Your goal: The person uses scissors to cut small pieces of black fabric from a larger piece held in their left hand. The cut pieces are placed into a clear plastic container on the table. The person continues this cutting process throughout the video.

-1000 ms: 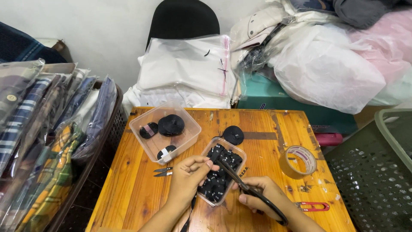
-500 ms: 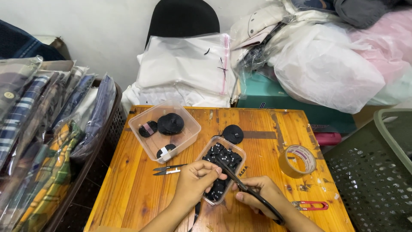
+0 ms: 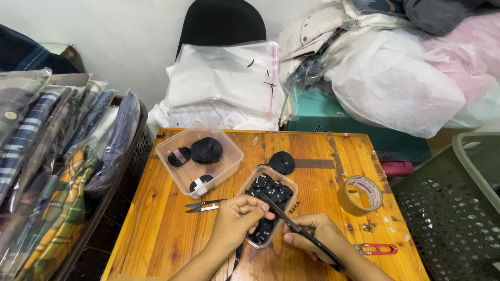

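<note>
Centrally on the worktop (image 3: 166, 229), the right hand (image 3: 312, 237) grips black scissors (image 3: 299, 231) over one tub of black pieces (image 3: 268, 195); the left hand (image 3: 239, 213) pinches a piece there. Two clear tubs, one tape roll (image 3: 360, 195).

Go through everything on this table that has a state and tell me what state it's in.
Black scissors: blades closed, held in right hand.
Left hand: pinching at small tub.
Small tub: lidless, full of black pieces.
Large tub: lidless, three black rolls.
Thread snips: lying flat.
</note>
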